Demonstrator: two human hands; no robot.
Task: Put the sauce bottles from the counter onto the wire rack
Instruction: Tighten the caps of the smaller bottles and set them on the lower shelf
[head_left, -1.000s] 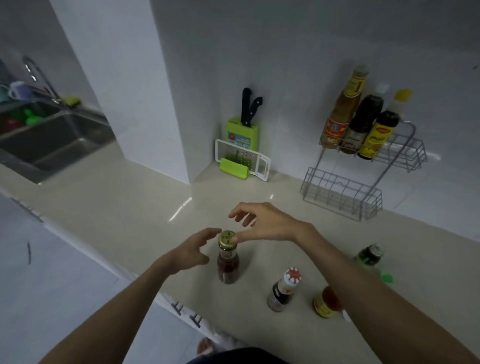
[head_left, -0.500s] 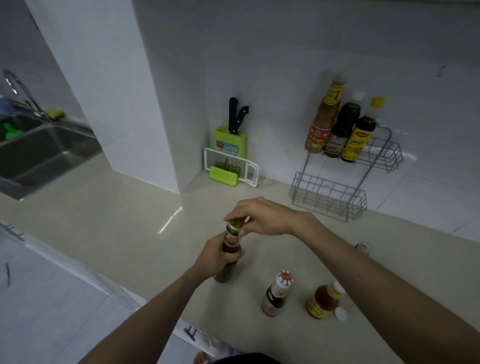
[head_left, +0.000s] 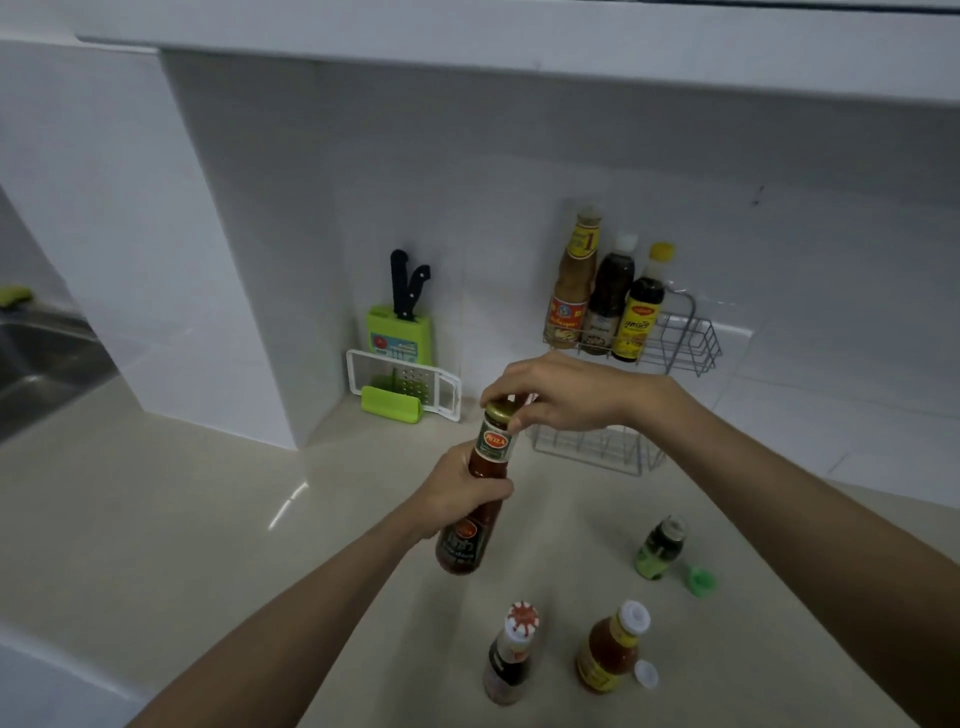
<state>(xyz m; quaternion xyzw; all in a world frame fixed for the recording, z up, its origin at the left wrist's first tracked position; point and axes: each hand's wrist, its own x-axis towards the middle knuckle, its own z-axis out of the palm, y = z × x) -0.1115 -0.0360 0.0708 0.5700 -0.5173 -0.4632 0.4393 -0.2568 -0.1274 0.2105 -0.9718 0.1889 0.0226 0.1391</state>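
Note:
A red sauce bottle (head_left: 480, 499) with a gold cap is lifted off the counter. My left hand (head_left: 457, 491) grips its body; my right hand (head_left: 556, 395) pinches its cap from above. On the counter in front stand a dark bottle with a red-and-white cap (head_left: 511, 657), an orange sauce bottle with a white cap (head_left: 610, 649) and a small green bottle (head_left: 660, 548). The two-tier wire rack (head_left: 685, 343) stands against the wall; three tall bottles (head_left: 602, 296) fill the left of its upper tier. My right hand hides part of the lower tier (head_left: 597, 449).
A green knife block with two black knives (head_left: 402, 322) and a white grater (head_left: 405, 389) sit in the corner left of the rack. A loose green cap (head_left: 698, 579) and a white cap (head_left: 647, 674) lie on the counter. A steel sink (head_left: 36, 358) is far left.
My left hand closed around the red bottle and raised it off the counter toward the rack. My right hand settled on its cap.

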